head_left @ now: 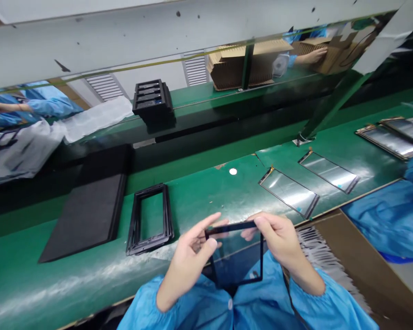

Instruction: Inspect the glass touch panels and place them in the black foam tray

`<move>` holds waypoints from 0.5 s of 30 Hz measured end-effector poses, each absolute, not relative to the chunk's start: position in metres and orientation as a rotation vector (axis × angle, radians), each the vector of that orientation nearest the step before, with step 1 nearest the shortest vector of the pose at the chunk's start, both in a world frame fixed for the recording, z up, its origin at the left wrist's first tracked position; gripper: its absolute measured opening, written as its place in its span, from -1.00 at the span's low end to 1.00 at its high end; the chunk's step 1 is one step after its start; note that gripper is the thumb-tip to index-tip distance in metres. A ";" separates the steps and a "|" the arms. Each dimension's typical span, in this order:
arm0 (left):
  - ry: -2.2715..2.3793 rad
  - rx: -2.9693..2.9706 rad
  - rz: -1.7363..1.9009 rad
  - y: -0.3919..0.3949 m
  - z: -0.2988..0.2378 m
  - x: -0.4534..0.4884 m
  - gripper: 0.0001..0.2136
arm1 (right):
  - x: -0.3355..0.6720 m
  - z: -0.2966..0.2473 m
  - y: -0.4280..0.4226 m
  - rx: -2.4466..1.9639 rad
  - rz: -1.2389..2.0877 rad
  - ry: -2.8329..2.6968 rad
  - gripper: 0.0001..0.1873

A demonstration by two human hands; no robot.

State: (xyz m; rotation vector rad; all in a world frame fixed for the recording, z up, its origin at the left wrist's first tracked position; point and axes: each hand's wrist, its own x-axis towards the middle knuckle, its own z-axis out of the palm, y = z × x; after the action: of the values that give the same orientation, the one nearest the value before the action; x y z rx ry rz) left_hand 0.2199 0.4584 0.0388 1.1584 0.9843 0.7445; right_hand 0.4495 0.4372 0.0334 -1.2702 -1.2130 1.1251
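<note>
At the green workbench [199, 201] | left grip [189, 261], right grip [282, 243] pinching black-framed glass panel [236, 256] | black frame [134, 220] nearby

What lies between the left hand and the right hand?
A black-edged glass panel, held by the left hand and right hand, in the head view.

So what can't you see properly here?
In the head view:
The panel's top corners: covered by the left hand and right hand.
The far panels: cut off by the right edge.
The blue cloth: cut off by the right edge, so its whole shape can't be seen.
The black tray: its insides are too small to make out.
</note>
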 end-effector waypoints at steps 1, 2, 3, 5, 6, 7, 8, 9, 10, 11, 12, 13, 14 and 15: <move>0.967 1.256 0.690 0.461 0.042 0.220 -0.44 | 0.446 0.033 0.438 -1.263 1.160 -1.290 -0.62; 0.944 1.349 0.626 0.462 0.043 0.222 -0.37 | 0.442 0.032 0.440 -1.252 1.202 -1.361 -0.67; 0.925 1.420 0.564 0.464 0.044 0.224 -0.31 | 0.438 0.031 0.442 -1.241 1.228 -1.412 -0.73; 0.940 1.440 0.490 0.465 0.042 0.227 -0.32 | 0.438 0.030 0.447 -1.264 1.123 -1.429 -0.85; 0.975 1.392 0.495 0.465 0.039 0.227 -0.37 | 0.443 0.028 0.449 -1.300 0.984 -1.406 -0.86; 1.019 1.319 0.530 0.464 0.036 0.227 -0.42 | 0.450 0.026 0.450 -1.345 0.823 -1.371 -0.83; 1.063 1.237 0.585 0.464 0.033 0.224 -0.47 | 0.460 0.022 0.451 -1.389 0.688 -1.329 -0.79; 1.099 1.165 0.648 0.464 0.030 0.221 -0.50 | 0.471 0.018 0.450 -1.425 0.615 -1.278 -0.74; 1.126 1.113 0.718 0.463 0.028 0.218 -0.53 | 0.481 0.012 0.449 -1.450 0.656 -1.219 -0.69; 1.147 1.078 0.783 0.463 0.026 0.214 -0.53 | 0.489 0.007 0.447 -1.445 0.784 -1.146 -0.61; 1.163 1.056 0.837 0.462 0.025 0.210 -0.53 | 0.495 0.002 0.443 -1.415 0.945 -1.073 -0.53; 1.174 1.043 0.878 0.461 0.024 0.207 -0.51 | 0.497 -0.003 0.440 -1.366 1.097 -1.004 -0.48; 1.182 1.034 0.902 0.461 0.023 0.205 -0.50 | 0.496 -0.006 0.436 -1.315 1.205 -0.949 -0.47; 1.188 1.029 0.909 0.460 0.022 0.204 -0.49 | 0.493 -0.007 0.432 -1.281 1.257 -0.913 -0.48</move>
State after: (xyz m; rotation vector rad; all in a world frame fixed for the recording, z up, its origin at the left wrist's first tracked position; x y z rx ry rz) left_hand 0.2037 0.4601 0.0219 1.0292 1.1885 0.9088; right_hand 0.4932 0.4321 -0.0071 -1.2809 -0.9132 1.2565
